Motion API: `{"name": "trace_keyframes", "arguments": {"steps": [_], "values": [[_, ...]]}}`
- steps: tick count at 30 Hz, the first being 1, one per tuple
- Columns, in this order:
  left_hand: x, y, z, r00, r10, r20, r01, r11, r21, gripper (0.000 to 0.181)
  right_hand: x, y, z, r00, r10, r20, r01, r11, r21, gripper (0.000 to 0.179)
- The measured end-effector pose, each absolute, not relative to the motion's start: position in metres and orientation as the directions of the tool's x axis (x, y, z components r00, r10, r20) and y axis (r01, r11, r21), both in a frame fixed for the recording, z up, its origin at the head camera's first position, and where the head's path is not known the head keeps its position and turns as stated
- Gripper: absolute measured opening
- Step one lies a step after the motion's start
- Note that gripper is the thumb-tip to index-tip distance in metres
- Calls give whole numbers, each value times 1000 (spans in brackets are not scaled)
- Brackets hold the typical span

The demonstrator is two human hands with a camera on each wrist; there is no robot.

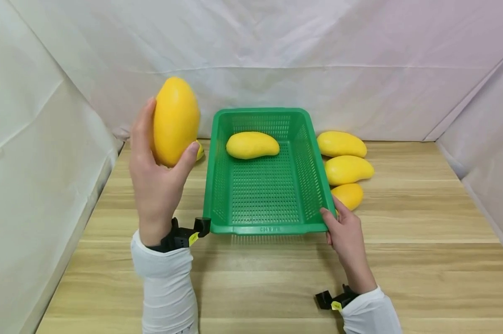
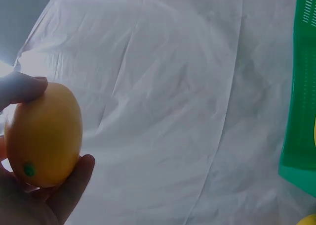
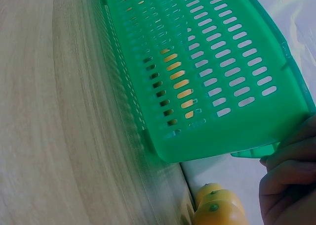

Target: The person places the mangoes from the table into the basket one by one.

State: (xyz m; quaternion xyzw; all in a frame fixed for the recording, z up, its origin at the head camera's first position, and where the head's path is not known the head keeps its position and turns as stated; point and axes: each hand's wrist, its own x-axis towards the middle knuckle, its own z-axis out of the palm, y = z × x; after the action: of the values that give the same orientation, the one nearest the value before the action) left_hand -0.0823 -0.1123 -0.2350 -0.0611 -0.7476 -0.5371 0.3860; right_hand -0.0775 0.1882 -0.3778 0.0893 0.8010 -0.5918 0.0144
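Observation:
My left hand (image 1: 157, 185) holds a yellow mango (image 1: 176, 121) raised on the left, its thumb and fingers on opposite sides of the fruit. In the left wrist view the same mango (image 2: 47, 136) shows a small green stem spot at its lower end. A green perforated plastic basket (image 1: 270, 229) stands at the middle, with one mango (image 1: 252, 145) lying in its far part. At the basket's near right corner my right hand (image 1: 347, 236) grips the rim, thumb on top. In the right wrist view, curled fingers (image 3: 289, 178) show beside that corner.
Three mangoes, the middle one (image 1: 347, 170) among them, lie in a column right of the basket. Another yellow fruit (image 1: 200, 151) is mostly hidden behind the left hand's mango. White cloth (image 1: 268, 88) walls the wooden table (image 1: 418, 199) at the back and sides.

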Motion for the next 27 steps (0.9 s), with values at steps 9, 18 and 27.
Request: {"name": "trace_keyframes", "arguments": {"steps": [9,18,27], "values": [[-90,-101,-239,-611,-289,737,684,278,675,66,-80,191,-390,-983,148,-111,152,304,-941,44],[-105,-97,-248,-621,-267,736,711,201,673,68,-80,190,-386,-984,134,-113,148,292,-945,45],[-120,-85,-255,-555,-146,819,751,334,569,64,-72,179,-365,-984,142,-112,150,293,-944,44]]}}
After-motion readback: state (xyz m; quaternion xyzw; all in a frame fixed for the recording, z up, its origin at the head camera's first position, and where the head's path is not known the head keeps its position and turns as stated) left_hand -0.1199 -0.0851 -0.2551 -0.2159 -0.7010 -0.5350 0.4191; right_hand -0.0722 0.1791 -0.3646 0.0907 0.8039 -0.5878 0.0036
